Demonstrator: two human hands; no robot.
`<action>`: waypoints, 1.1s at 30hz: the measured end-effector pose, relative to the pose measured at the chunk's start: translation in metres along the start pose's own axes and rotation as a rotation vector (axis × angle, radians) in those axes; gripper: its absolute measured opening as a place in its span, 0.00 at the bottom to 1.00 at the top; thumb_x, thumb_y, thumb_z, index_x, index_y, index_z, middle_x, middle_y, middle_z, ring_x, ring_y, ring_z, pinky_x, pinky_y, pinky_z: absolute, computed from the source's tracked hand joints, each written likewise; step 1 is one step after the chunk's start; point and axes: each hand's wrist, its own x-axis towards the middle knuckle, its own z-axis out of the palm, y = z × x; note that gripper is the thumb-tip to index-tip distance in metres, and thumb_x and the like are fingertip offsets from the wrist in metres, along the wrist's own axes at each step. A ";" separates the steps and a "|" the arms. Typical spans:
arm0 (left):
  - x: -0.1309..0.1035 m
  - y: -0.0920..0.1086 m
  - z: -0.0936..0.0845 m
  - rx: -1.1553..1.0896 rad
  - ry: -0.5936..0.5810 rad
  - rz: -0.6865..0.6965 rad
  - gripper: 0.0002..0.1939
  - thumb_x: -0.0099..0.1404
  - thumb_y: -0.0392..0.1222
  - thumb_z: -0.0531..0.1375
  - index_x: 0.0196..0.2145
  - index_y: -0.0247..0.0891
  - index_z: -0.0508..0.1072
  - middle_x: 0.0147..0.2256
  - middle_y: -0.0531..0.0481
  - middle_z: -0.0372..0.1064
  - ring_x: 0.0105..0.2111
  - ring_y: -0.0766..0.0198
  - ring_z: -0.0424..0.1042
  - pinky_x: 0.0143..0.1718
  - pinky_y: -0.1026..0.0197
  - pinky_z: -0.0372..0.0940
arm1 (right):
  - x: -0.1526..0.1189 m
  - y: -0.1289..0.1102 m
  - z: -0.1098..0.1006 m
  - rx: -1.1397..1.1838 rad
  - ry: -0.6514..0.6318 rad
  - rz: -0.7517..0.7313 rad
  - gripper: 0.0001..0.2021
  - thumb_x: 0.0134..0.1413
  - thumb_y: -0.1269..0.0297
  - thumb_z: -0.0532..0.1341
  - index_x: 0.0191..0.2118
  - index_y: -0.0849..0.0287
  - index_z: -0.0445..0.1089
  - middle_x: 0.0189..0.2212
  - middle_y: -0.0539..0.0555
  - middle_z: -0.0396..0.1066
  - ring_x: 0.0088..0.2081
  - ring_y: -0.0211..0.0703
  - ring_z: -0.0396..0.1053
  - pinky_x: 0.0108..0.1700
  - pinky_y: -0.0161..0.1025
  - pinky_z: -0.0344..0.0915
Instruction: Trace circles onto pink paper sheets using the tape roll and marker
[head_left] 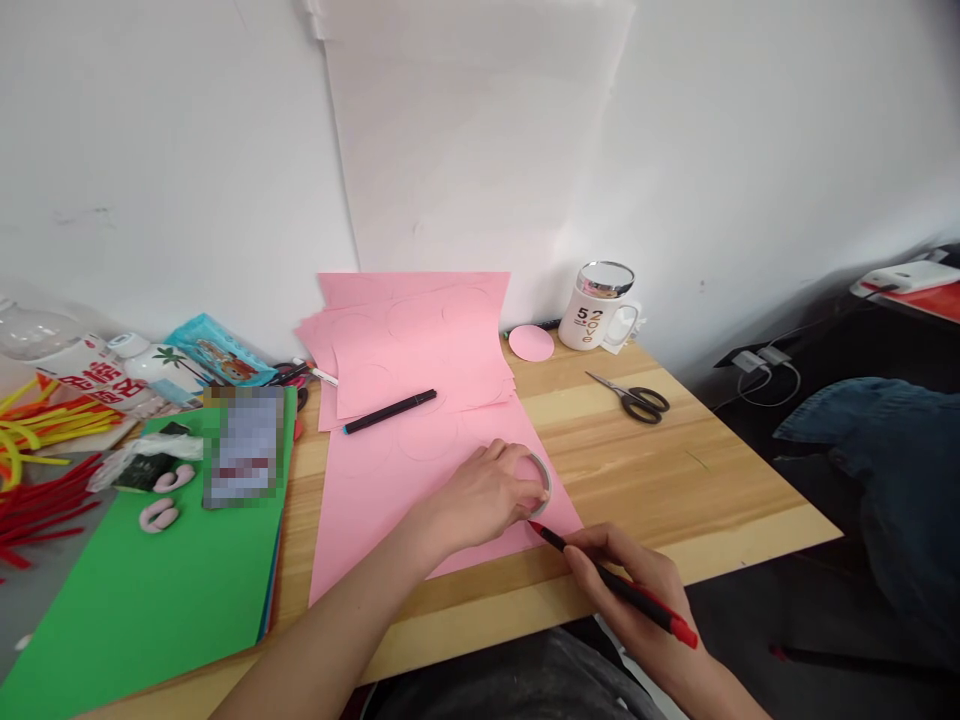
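My left hand [491, 500] is closed on a thin, pale round ring [548, 480], pressing it flat on a pink paper sheet [360, 540]. In my right hand [637, 590] is a black marker with red ends [637, 593], its red tip at the near edge of the ring. Faint drawn circles show on the sheet. Farther back, a second black marker with a blue end [390, 411] lies across stacked pink sheets [420, 340], which also carry circle outlines. A cut pink paper disc [531, 343] rests to the right of the stack.
Black-handled scissors [634, 398] and a white lidded mug [598, 310] are on the right of the wooden table [645, 480]. Green paper [202, 590] bearing small items, bottles [154, 365] and red pipe cleaners [52, 510] crowd the left. A wall stands behind.
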 end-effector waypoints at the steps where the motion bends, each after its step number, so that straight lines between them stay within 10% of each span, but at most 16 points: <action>1: 0.000 -0.001 0.000 0.001 -0.009 -0.001 0.06 0.64 0.33 0.56 0.32 0.39 0.73 0.43 0.46 0.64 0.46 0.56 0.61 0.45 0.56 0.58 | -0.001 0.000 0.001 0.003 -0.011 -0.023 0.07 0.59 0.59 0.58 0.34 0.55 0.70 0.26 0.51 0.75 0.27 0.42 0.74 0.28 0.32 0.69; 12: 0.003 -0.006 -0.006 0.040 -0.088 0.020 0.09 0.64 0.31 0.56 0.36 0.42 0.73 0.45 0.46 0.63 0.43 0.56 0.60 0.42 0.58 0.58 | 0.009 -0.008 -0.012 -0.066 -0.185 -0.288 0.07 0.57 0.68 0.58 0.42 0.55 0.67 0.30 0.53 0.72 0.29 0.40 0.72 0.30 0.33 0.69; 33: 0.009 -0.005 -0.011 0.031 -0.140 -0.016 0.09 0.68 0.35 0.53 0.35 0.42 0.74 0.41 0.46 0.62 0.39 0.58 0.58 0.42 0.58 0.55 | 0.014 0.014 -0.023 -0.095 -0.233 -0.185 0.08 0.60 0.64 0.57 0.43 0.54 0.71 0.35 0.53 0.75 0.35 0.43 0.74 0.37 0.36 0.71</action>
